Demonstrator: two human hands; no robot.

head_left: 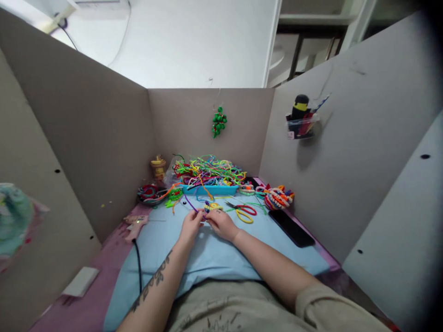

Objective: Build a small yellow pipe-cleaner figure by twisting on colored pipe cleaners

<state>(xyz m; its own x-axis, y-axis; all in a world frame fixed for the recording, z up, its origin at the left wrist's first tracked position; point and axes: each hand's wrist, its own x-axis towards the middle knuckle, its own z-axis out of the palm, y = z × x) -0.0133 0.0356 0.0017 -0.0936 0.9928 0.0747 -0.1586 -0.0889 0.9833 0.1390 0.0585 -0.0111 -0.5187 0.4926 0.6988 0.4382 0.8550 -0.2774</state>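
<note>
While the left hand (pixel 191 226) and right hand (pixel 220 223) pinch a small yellow twist (pixel 213 206) with a purple stem (pixel 190 203) mid-mat, it looks partly made; many loose stems (pixel 207 170) wait far back; finished ones (pixel 278 197) sit right.

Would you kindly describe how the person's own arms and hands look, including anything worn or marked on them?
Both hands, left hand and right hand, are bare, with no gloves. The left forearm carries a dark vine-like tattoo running along it. The right arm ends in a short beige sleeve. No rings or watch can be made out.
</note>
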